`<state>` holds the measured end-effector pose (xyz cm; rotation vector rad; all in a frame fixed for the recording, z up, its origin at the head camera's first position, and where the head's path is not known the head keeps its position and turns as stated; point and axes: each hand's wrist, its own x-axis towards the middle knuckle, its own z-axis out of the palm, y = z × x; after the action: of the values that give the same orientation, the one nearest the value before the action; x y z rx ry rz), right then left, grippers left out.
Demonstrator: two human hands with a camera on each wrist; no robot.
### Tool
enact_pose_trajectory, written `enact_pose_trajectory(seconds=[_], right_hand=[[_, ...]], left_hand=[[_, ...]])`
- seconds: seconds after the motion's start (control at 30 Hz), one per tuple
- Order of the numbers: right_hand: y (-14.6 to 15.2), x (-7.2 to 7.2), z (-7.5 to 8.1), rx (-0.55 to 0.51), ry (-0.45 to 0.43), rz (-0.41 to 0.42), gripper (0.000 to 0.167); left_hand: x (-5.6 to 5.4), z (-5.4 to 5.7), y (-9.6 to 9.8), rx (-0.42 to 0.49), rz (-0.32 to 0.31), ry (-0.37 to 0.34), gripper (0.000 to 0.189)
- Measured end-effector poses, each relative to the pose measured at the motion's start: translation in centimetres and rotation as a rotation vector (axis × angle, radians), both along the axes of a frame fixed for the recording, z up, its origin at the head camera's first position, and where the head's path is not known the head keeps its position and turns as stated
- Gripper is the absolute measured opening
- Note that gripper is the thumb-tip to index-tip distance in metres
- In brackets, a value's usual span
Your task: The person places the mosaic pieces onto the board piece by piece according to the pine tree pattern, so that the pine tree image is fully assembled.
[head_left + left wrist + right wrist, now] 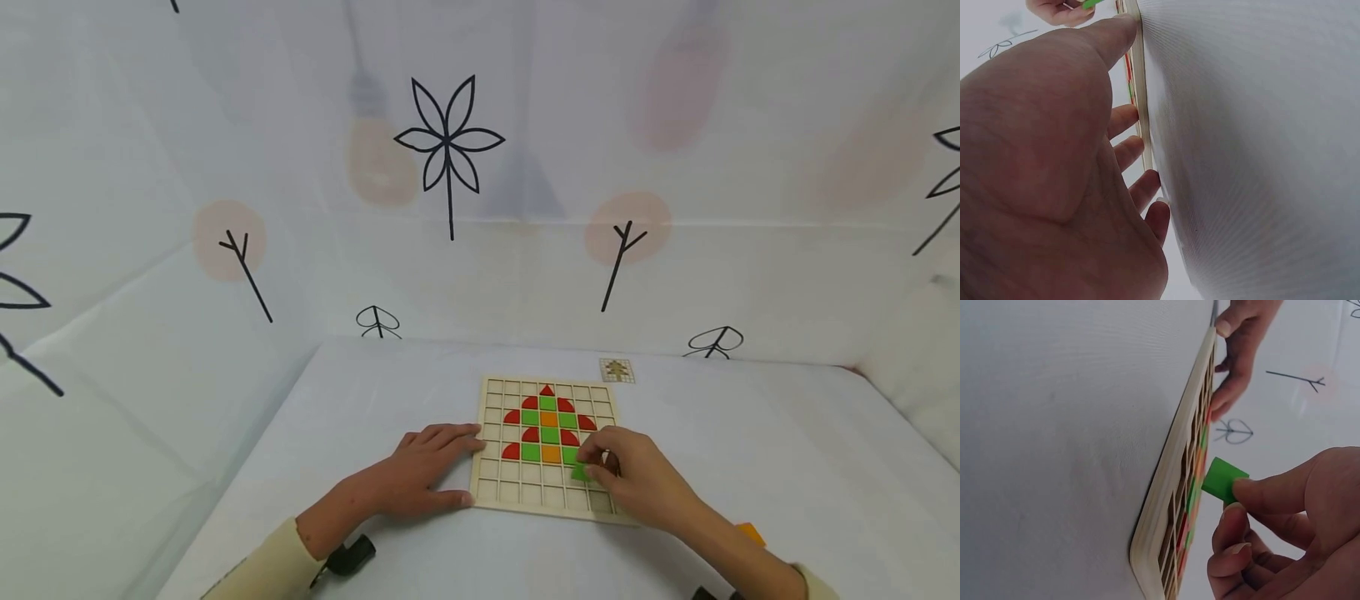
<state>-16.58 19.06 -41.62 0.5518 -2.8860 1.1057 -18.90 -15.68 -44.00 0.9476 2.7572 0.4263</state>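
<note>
A wooden grid board (510, 493) lies flat on the white table, bearing red, green and orange pieces laid out in a tree shape. Against its left edge rests my left hand (420, 473), fingers extended and thumb near the lower left corner; the left wrist view shows the fingertips along the board's side. My right hand (643, 479) pinches a green square block (1222, 480) between thumb and fingers, with the other fingers curled. It holds the block just over the board's lower right part, below the green piece (570, 455) at the end of the lowest filled row.
A small card (617, 370) with a tree picture on a grid lies beyond the board's top right corner. An orange piece (752, 534) sits on the table, partly behind my right forearm. White cloth walls (480, 275) with drawn plants surround the table.
</note>
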Motion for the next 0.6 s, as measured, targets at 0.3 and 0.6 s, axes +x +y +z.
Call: enact_pose_trajectory(seconds=[0.3, 0.6], right_hand=[[-1.5, -1.0, -0.4, -0.010, 0.010, 0.034, 0.019], [-2.6, -1.6, -0.7, -0.026, -0.008, 0.075, 0.017]], left_hand=[[-0.1, -0.2, -0.1, 0.005, -0.004, 0.003, 0.075], [-0.1, -0.2, -0.1, 0.016, -0.005, 0.003, 0.074]])
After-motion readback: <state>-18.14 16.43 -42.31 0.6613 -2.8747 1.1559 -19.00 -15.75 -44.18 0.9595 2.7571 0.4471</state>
